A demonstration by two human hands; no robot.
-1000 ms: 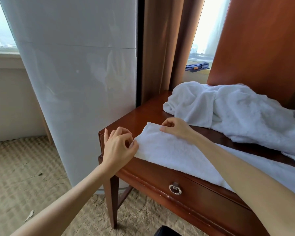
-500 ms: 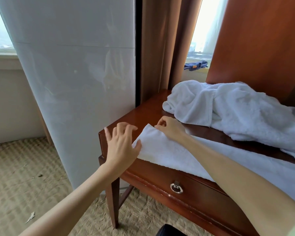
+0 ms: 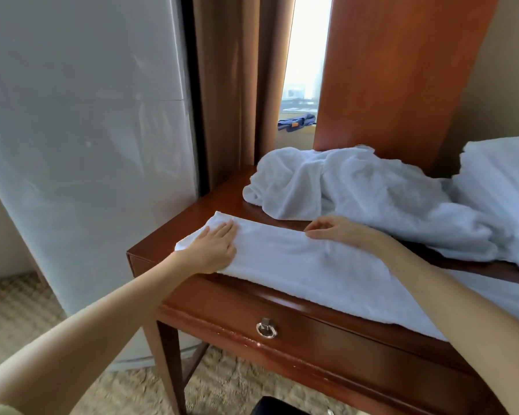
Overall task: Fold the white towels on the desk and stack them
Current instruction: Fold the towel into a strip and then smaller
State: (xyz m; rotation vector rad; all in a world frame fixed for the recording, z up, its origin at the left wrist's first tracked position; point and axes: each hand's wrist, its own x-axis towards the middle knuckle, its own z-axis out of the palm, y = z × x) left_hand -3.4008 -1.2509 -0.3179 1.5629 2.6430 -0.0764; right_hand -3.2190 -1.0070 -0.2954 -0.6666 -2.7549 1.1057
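Nearest the camera: beige carpet (image 3: 15,313) and the desk's front drawer (image 3: 327,333) with a metal ring pull (image 3: 266,330). On the wooden desk (image 3: 213,202) a long white towel (image 3: 312,274) lies in a narrow strip along the front edge, its left end near the desk's left corner, its right end running out of view under the right forearm. Left hand (image 3: 215,250) is flat on the strip's left end, palm down, fingers straight and together, pressing the cloth, gripping nothing. Right hand (image 3: 334,232) sits further along at the strip's far edge, fingers curled, thumb and forefinger drawn together on that edge – looks like a light pinch of the towel. Behind the strip, across a bare band of desk top, a crumpled white towel heap (image 3: 357,193) sprawls over the back of the desk. To its right another white towel (image 3: 504,175) lies smoother and flatter – its edge touches the heap. Behind those, an upright wooden panel (image 3: 402,70). Left of it brown curtains (image 3: 228,85), and between them a bright window gap with a blue cloth (image 3: 297,121) on the sill. Far left, a tall glossy white panel (image 3: 87,115) stands beside the desk
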